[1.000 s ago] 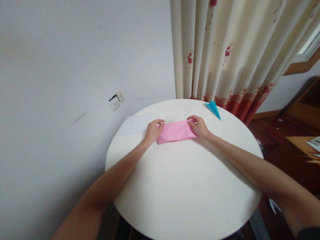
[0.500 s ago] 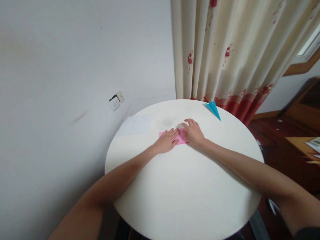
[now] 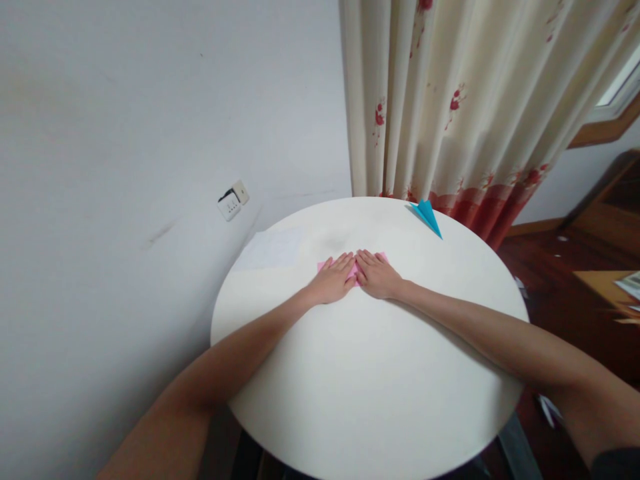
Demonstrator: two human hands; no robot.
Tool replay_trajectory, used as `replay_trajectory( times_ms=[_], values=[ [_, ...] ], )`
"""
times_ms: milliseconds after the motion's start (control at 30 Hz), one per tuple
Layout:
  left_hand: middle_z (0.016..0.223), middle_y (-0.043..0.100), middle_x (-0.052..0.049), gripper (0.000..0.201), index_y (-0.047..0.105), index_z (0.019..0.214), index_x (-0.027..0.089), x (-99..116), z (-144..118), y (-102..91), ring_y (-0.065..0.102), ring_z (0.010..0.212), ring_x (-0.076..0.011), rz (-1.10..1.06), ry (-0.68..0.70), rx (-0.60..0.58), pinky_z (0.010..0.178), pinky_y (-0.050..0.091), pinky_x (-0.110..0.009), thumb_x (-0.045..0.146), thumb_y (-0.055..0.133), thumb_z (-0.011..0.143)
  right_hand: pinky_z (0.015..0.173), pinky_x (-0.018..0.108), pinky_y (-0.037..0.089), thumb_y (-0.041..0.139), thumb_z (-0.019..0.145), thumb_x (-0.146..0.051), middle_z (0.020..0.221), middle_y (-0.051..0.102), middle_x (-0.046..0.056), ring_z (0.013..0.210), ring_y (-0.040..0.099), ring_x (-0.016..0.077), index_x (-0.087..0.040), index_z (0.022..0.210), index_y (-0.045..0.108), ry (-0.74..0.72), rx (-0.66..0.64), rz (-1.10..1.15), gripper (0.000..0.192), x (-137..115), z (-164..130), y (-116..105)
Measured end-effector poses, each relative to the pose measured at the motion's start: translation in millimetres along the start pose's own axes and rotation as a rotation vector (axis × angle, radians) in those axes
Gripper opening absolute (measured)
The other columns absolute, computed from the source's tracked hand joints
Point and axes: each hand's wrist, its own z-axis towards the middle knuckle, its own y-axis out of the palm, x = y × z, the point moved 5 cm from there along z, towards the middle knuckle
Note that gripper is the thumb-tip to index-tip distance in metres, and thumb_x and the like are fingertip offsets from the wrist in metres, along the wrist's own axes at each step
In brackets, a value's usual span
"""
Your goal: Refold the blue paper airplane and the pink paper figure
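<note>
Red-patterned curtain (image 3: 440, 100) and wall socket (image 3: 230, 207).
A blue paper plane (image 3: 427, 217) is being backed by the curtain.

The near tabletop (image 3: 370, 373) offers passage, but fingers (image 3: 343, 261) obstruct the pink paper (image 3: 353, 269).

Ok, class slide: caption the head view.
Left hand and right hand lie flat on pink paper atop a white table.

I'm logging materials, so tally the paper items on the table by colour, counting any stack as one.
Pink: 1, the pink paper under the left hand and right hand
Blue: 1, the paper plane
White: 1, the flat sheet; whether it is a stack cannot be told
Total: 3
</note>
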Motion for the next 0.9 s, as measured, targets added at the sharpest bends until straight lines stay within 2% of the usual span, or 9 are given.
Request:
replay_trajectory(
  times_ms=[333,567,700,833,900],
  values=[
    [0.165,0.017,-0.009,0.060,0.021,0.158,0.019,-4,5,4.2,0.013,0.153,-0.0239,0.013,-0.046,0.014,0.122,0.009,-0.052,0.042,0.025,0.102,0.121,0.051,0.014,0.025,0.101,-0.039,0.162,0.023,0.018,0.151,0.018,0.0280,-0.003,0.155,0.028,-0.015,-0.051,0.055,0.065,3,2,0],
    [0.165,0.018,-0.008,0.060,0.021,0.158,0.021,-5,6,2.6,0.014,0.153,-0.0237,-0.010,-0.015,-0.005,0.122,0.010,-0.052,0.042,0.025,0.102,0.121,0.049,0.014,0.026,0.100,-0.038,0.161,0.024,0.019,0.151,0.019,0.0281,-0.002,0.154,0.028,-0.012,-0.020,0.022,0.065,3,0,1],
    [0.164,0.020,-0.011,0.058,0.024,0.156,0.016,-2,8,8.0,0.015,0.153,-0.0242,0.021,-0.054,0.034,0.122,0.009,-0.053,0.036,0.020,0.103,0.121,0.049,0.015,0.024,0.100,-0.037,0.160,0.026,0.019,0.151,0.019,0.0280,0.000,0.154,0.029,-0.017,-0.008,0.015,0.065,2,1,1],
    [0.163,0.019,-0.015,0.058,0.025,0.155,0.011,2,10,12.3,0.015,0.152,-0.0234,0.010,-0.016,0.036,0.123,0.012,-0.047,0.036,0.019,0.103,0.121,0.049,0.016,0.022,0.101,-0.035,0.161,0.026,0.018,0.151,0.020,0.0269,-0.002,0.154,0.030,-0.006,-0.013,0.007,0.063,2,1,1],
    [0.164,0.019,-0.015,0.059,0.024,0.156,0.012,1,10,11.3,0.014,0.153,-0.0236,0.005,-0.016,0.026,0.122,0.013,-0.047,0.037,0.020,0.103,0.120,0.049,0.017,0.023,0.101,-0.035,0.161,0.026,0.018,0.151,0.020,0.0269,-0.002,0.154,0.030,-0.004,-0.010,-0.006,0.063,3,1,2]
  ],
)
